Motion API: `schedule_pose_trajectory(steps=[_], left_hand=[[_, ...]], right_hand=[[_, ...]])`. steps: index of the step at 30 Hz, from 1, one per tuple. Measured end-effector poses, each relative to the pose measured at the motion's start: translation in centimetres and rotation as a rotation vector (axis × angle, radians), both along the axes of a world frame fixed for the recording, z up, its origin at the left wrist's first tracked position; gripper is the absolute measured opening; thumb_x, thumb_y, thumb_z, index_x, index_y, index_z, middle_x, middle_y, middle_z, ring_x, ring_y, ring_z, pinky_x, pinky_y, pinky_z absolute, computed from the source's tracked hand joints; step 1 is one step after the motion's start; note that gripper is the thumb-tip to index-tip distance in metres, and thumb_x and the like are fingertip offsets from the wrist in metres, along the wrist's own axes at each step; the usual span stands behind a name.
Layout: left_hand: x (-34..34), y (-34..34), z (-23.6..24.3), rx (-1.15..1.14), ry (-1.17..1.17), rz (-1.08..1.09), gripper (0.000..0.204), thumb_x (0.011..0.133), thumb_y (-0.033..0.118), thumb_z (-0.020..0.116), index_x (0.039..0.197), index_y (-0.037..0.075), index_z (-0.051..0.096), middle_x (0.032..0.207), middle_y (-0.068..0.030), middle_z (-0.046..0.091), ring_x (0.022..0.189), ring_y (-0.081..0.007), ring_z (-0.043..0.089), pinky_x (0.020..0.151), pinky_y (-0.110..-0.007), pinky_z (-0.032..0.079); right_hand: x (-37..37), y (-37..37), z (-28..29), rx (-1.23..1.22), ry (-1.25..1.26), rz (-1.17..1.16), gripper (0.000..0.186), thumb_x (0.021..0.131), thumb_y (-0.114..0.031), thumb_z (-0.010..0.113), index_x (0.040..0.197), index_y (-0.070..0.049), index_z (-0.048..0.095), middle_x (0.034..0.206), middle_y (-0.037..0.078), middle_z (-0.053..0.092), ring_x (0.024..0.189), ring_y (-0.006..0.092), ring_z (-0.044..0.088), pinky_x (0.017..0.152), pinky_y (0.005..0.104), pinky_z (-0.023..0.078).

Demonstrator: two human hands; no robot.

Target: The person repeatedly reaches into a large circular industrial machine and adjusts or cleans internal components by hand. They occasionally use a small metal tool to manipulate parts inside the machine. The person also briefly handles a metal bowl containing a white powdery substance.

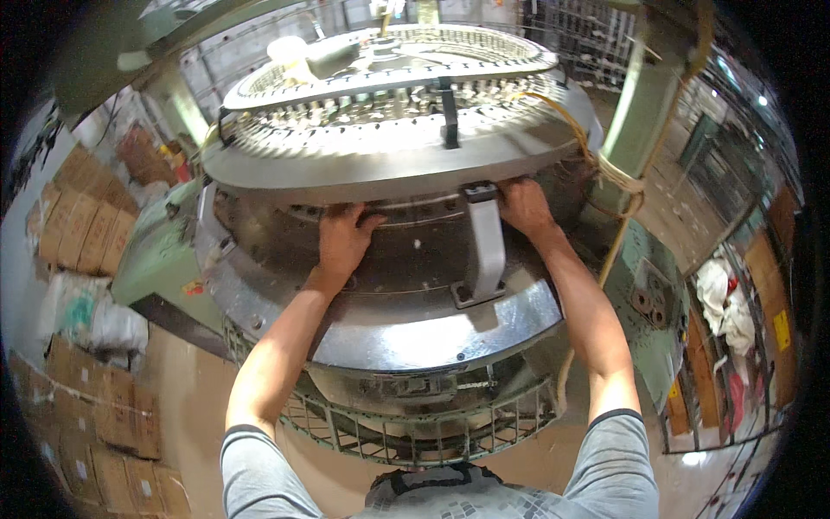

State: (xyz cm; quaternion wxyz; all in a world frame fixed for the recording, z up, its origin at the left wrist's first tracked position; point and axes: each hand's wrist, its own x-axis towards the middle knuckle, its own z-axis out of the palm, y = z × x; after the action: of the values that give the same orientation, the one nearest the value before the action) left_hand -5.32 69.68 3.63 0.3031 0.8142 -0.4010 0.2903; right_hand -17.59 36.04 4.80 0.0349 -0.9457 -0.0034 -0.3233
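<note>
The left hand (343, 242) is up at the lip of a big metal ring (346, 179), thumb spread away from the fingers, whose tips tuck in close under the edge; I can't tell whether they pinch anything. The right hand (525, 206) has its fingers hidden beneath that same lip, so I can't see if it grips or simply rests there. The ring sits directly above both hands, slightly tilted. Just left of the right hand, between the two, stands a grey bracket (486, 251), its foot on the shiny lower ring (398, 342) that curves round below the hands. Above them, past the lip, runs a brightly lit circle of small metal parts (346, 121). Up and right of the right hand hangs a yellow cord (558, 112), and farther right rope (620, 177) is wound on a pale green post (641, 112). Well below both hands is a round barred frame (439, 450). Far left of the left hand, cardboard boxes (86, 227) are stacked above a white sack (117, 324).
</note>
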Motion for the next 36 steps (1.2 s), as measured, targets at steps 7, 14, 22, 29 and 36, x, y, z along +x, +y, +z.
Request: schedule_pose_trajectory(steps=[7,14,22,29,36], left_hand=[[0.0,0.3,-0.5,-0.093,0.002,-0.143,0.020,0.084,0.013,0.075,0.100,0.000,0.072,0.104,-0.0225,0.070,0.099,-0.0445,0.065,0.088,-0.049,0.052],[0.4,0.4,-0.6,-0.087,-0.062,-0.124,0.023,0.082,0.014,0.077,0.100,0.001,0.071,0.107,-0.0223,0.069,0.101,-0.0436,0.064,0.089,-0.050,0.053],[0.7,0.1,-0.9,-0.120,-0.007,-0.158,0.023,0.082,0.012,0.076,0.103,0.002,0.070,0.106,-0.0217,0.068,0.101,-0.0447,0.063,0.089,-0.051,0.052],[0.5,0.1,-0.7,-0.153,-0.087,-0.132,0.023,0.082,0.010,0.076,0.101,0.001,0.067,0.105,-0.0212,0.068,0.101,-0.0443,0.062,0.089,-0.051,0.052],[0.8,0.2,-0.8,-0.172,-0.083,-0.168,0.023,0.079,0.009,0.077,0.099,0.001,0.067,0.102,-0.0205,0.068,0.099,-0.0439,0.063,0.086,-0.051,0.052]], right_hand=[[-0.4,0.3,0.5,0.001,-0.107,0.147,0.028,0.085,-0.009,0.068,0.113,-0.003,0.067,0.097,0.024,0.070,0.092,0.0473,0.065,0.081,0.0539,0.055],[-0.5,0.3,0.1,-0.008,-0.089,0.179,0.036,0.083,-0.008,0.065,0.117,0.005,0.064,0.102,0.032,0.068,0.093,0.0529,0.063,0.079,0.0553,0.054],[1.6,-5.1,-4.3,0.238,0.009,0.175,0.033,0.098,-0.019,0.050,0.119,0.000,0.067,0.107,0.021,0.071,0.094,0.0365,0.066,0.085,0.0456,0.053],[2.2,-6.5,-5.5,0.339,0.121,-0.085,0.026,0.099,-0.024,0.060,0.115,-0.007,0.072,0.104,0.012,0.073,0.087,0.0208,0.067,0.079,0.0413,0.053],[1.5,-2.4,-4.2,0.306,0.006,0.308,0.024,0.098,-0.020,0.067,0.118,-0.007,0.069,0.108,0.009,0.072,0.086,0.0199,0.068,0.070,0.0368,0.052]])
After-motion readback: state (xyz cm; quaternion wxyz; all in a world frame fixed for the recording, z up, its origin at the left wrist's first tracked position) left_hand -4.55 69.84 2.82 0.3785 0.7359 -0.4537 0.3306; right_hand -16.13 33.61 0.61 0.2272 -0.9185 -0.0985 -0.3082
